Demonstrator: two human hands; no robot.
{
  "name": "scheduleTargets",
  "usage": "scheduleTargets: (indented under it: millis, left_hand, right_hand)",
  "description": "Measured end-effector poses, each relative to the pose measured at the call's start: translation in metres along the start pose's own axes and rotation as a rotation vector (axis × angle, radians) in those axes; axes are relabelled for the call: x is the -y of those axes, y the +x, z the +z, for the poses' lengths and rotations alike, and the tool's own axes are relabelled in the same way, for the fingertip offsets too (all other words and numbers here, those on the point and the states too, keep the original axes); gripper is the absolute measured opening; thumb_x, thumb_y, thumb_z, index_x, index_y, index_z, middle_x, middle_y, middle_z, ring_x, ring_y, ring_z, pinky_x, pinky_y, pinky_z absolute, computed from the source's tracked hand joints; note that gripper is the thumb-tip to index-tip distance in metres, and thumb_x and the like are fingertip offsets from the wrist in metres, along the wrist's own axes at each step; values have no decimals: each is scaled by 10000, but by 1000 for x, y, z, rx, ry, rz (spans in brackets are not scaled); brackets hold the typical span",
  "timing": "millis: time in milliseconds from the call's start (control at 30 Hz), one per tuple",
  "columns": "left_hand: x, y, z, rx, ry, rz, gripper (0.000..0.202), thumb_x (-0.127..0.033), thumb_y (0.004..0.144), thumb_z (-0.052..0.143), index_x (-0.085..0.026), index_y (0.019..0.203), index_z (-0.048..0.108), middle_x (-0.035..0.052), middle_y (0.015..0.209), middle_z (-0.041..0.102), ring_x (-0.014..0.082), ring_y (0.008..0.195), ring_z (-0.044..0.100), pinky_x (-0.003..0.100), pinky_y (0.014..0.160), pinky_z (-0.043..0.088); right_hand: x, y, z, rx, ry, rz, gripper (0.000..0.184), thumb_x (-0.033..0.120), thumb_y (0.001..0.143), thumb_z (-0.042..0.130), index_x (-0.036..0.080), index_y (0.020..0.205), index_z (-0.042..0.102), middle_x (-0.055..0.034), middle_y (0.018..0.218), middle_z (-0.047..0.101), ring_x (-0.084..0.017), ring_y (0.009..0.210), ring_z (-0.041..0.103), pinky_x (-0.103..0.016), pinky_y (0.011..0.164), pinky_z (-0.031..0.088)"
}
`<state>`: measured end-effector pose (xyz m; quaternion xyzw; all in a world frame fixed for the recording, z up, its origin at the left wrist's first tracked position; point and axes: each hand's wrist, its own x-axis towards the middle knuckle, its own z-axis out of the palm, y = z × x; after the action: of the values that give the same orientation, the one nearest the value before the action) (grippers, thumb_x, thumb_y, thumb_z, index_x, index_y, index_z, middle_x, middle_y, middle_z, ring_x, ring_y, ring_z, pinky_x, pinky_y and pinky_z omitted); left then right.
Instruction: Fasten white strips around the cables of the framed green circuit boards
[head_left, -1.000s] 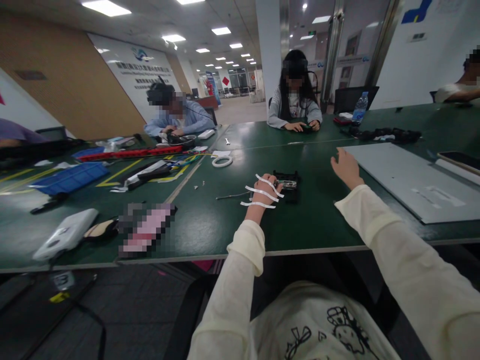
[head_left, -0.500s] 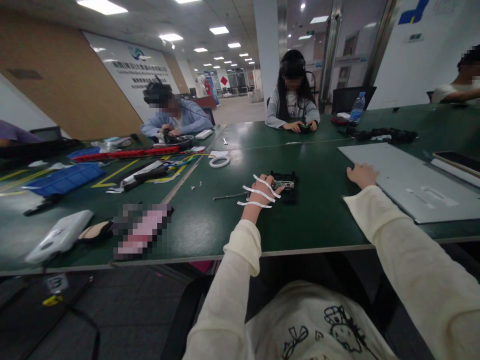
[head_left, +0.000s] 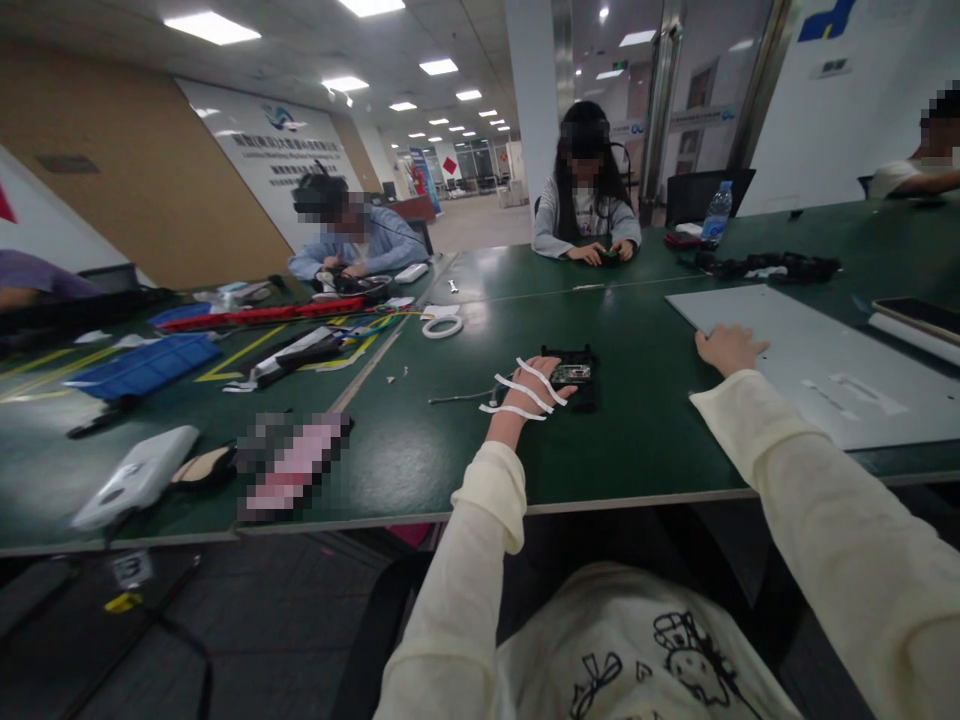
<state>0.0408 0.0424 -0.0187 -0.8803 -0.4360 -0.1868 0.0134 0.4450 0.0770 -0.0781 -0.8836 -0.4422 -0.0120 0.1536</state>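
Note:
My left hand has several white strips lying across its back. Its fingers are closed around the left side of a small black frame with a circuit board, which lies flat on the table; the fingertips are partly hidden. A thin grey cable runs out leftward from beneath the hand. Over to the right, my right hand rests with fingers spread on the left edge of a large flat grey panel. Pale rectangular marks show on the panel's surface.
A white tape roll lies beyond my left hand. Leftward are a pixelated pink object, a white box and a blue bin. A water bottle stands far right; co-workers sit across the table.
The grey panel has slid slightly left, and my right hand's fingers now reach further over it. My left hand stays at the black frame. The view has shifted a little.

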Motion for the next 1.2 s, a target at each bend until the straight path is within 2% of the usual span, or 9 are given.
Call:
scheduleTargets:
  millis: [133,300,600,700,800,967,1133,1200]
  left_hand:
    - [4,6,5,5,15,24,507,-502,806,615,-176,1191,562,112,1226,585,271,1191,508,440,1021,399]
    - [6,8,5,-32,56,0,537,-551,763,649,-175,1141,592,125,1164,549,259,1065,549,414,934,449]
    - [-3,4,-10,14,145,7,554,-620,693,685,-174,1012,608,104,996,556,274,990,532,426,912,423]
    - [-3,3,-18,-2,161,52,524,-628,705,667,-172,957,608,105,992,561,272,979,525,422,916,413]
    - [1,2,-30,-72,168,54,517,-629,710,660,-176,952,599,103,1007,561,274,990,508,425,920,403]
    - [5,6,-54,-197,167,-2,514,-603,699,686,-183,978,583,103,1029,555,283,1031,481,424,945,387]
    - [-6,19,-72,-200,163,55,527,-601,708,681,-171,991,569,107,1046,546,285,1040,482,414,945,387]
    - [-12,25,-76,-187,162,82,534,-608,719,669,-166,1000,563,113,1053,545,290,1044,484,420,941,386]
  right_hand:
    - [7,-4,0,61,-1,-19,715,577,908,249,84,1385,450,-273,1478,290,-435,1357,239,-717,1005,130]
    - [38,-27,-3,107,-2,-111,801,646,900,221,64,1422,396,-285,1489,253,-444,1367,210,-691,1023,139]
    - [87,-89,-18,160,-15,-446,728,649,924,192,126,1358,453,-242,1450,335,-392,1322,296,-622,1010,239]
    - [97,-109,-24,140,-9,-574,694,613,940,194,126,1363,449,-231,1426,378,-380,1305,328,-581,1007,273]
    - [105,-126,-27,130,-5,-676,677,577,952,199,117,1395,421,-229,1452,357,-377,1332,305,-550,1026,272]
    - [116,-156,-32,146,62,-857,757,664,918,231,131,1424,411,-200,1488,333,-381,1364,277,-521,1065,251]
    - [122,-191,-45,220,227,-1103,819,749,858,320,142,1383,485,-176,1456,403,-374,1366,294,-520,1092,238]
    - [120,-203,-52,281,266,-1196,833,750,849,352,142,1409,460,-176,1443,424,-358,1351,335,-506,1101,240]
